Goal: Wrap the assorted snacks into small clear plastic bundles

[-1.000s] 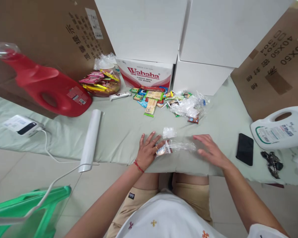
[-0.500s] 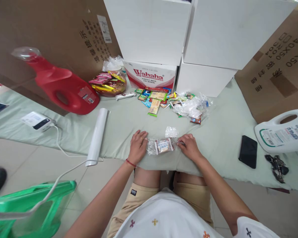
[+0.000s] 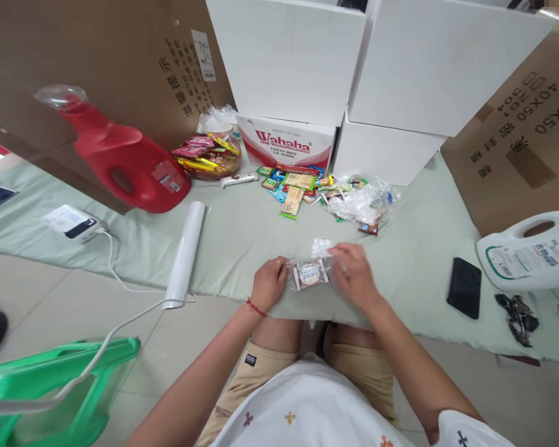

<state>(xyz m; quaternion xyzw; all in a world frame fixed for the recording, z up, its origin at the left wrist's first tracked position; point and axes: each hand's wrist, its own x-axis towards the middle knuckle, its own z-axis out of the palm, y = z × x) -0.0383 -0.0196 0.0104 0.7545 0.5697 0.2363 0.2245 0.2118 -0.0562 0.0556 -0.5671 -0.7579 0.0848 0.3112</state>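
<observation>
A small wrapped snack packet [image 3: 310, 274], white with blue print and dark ends, lies on the green cloth near the table's front edge. Clear plastic film surrounds it. My left hand [image 3: 269, 284], with a red string on the wrist, is closed, pinching the film's left end. My right hand [image 3: 354, 273] is over the right end, its fingertips smeared by motion, so I cannot tell if it grips anything. Just behind the packet is a crumpled bit of clear plastic [image 3: 320, 247], close to the right fingertips.
Farther back lie several snack bars [image 3: 292, 200] and a crumpled clear bag [image 3: 366, 202]. A candy bowl [image 3: 209, 158] and red jug [image 3: 130, 164] stand left, with a white roll [image 3: 186, 254]. At right are a phone [image 3: 464, 287], keys [image 3: 518, 318] and white jug [image 3: 531, 251]. Boxes [image 3: 286, 146] line the back.
My left hand has gone from resting with fingers spread to pinching the film's left end. My right hand has lifted slightly and shifted up toward the loose plastic bit. The view has shifted a little.
</observation>
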